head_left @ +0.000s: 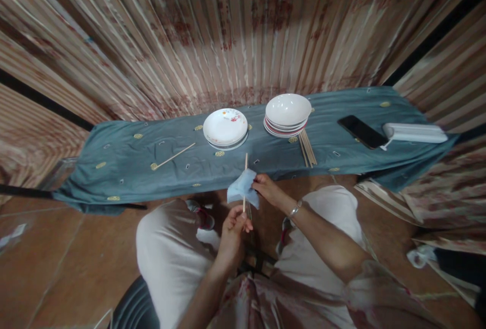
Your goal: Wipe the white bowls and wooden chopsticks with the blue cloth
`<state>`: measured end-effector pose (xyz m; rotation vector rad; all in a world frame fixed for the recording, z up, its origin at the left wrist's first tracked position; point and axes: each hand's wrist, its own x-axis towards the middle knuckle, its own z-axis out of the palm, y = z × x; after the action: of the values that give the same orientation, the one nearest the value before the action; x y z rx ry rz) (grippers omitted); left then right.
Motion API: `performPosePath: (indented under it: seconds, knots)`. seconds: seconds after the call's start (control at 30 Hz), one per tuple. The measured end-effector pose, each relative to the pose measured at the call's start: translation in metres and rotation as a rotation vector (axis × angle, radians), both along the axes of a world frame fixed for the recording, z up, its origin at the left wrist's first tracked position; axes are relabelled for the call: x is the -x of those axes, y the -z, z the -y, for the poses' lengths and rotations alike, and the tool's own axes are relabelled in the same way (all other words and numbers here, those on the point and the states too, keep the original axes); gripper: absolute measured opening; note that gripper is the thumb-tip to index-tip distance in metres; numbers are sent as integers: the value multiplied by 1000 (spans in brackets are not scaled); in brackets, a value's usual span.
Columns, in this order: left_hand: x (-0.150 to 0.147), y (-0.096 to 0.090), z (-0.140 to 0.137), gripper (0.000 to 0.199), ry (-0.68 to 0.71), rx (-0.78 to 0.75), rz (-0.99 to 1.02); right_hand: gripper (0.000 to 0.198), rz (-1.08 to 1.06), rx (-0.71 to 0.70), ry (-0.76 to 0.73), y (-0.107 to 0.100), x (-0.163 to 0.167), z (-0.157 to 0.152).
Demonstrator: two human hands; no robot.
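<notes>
Just past the front edge of the cloth-covered table, my left hand (235, 225) grips the lower end of a wooden chopstick (246, 161) that points up and away from me. My right hand (266, 189) pinches a light blue cloth (241, 187), which lies around the chopstick's middle and hides that part. On the table to the left, a single chopstick (174, 156) lies at a slant. Several more chopsticks (307, 149) lie side by side, their far ends by the stack of bowls.
A stack of flowered white plates (225, 127) stands mid-table, with stacked white bowls (287, 111) right of it. Farther right lie a black phone (362, 131) and a long white device (415, 132). Curtains (243, 30) hang behind the blue-green tablecloth (125, 167). A dark ribbed bin (136, 306) stands at lower left.
</notes>
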<state>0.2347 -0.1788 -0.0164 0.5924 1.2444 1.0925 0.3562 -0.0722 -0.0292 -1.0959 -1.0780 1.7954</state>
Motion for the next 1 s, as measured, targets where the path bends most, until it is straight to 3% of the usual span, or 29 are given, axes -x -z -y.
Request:
performPosePath:
  seconds: [0.07, 0.23, 0.43, 0.77, 1.0]
  knots:
    - [1, -3, -1, 38, -58, 11, 3, 25, 10, 6, -38, 1, 2, 1]
    - [4, -11, -2, 34, -46, 37, 16, 25, -5, 1, -56, 0, 1, 1]
    - [0, -16, 3, 35, -47, 50, 56, 19, -69, -22, 86, -3, -9, -7]
    - [-1, -3, 12, 38, 55, 52, 67, 23, -111, 54, 330, -8, -25, -21]
    - [3, -7, 6, 37, -43, 5, -33, 22, -120, 38, 382, -7, -25, -22]
